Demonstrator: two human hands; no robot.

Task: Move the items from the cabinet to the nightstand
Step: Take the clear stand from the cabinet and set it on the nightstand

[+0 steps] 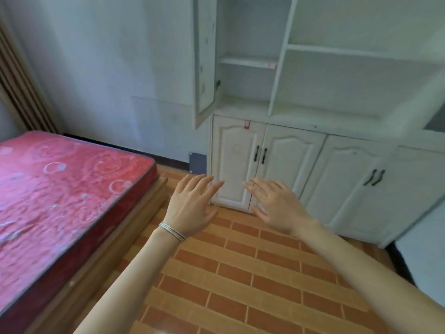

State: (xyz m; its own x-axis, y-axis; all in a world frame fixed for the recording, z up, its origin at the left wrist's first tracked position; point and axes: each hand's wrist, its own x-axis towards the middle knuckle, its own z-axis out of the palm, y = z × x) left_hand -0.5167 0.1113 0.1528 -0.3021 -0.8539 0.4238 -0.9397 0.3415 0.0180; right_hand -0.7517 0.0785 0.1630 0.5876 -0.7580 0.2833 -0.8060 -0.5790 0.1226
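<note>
Ahead of your hands: white cabinet (277, 141), lower doors closed, upper shelves bare | left hand (192, 206) and right hand (274, 206) — both spread, holding nothing | step: approach, no items visible | next — probably pull a black handle (257, 153) | nightstand unseen.

We hold both arms stretched forward; our left hand (192, 206) and right hand (277, 208) are spread flat, empty, palms down.
</note>
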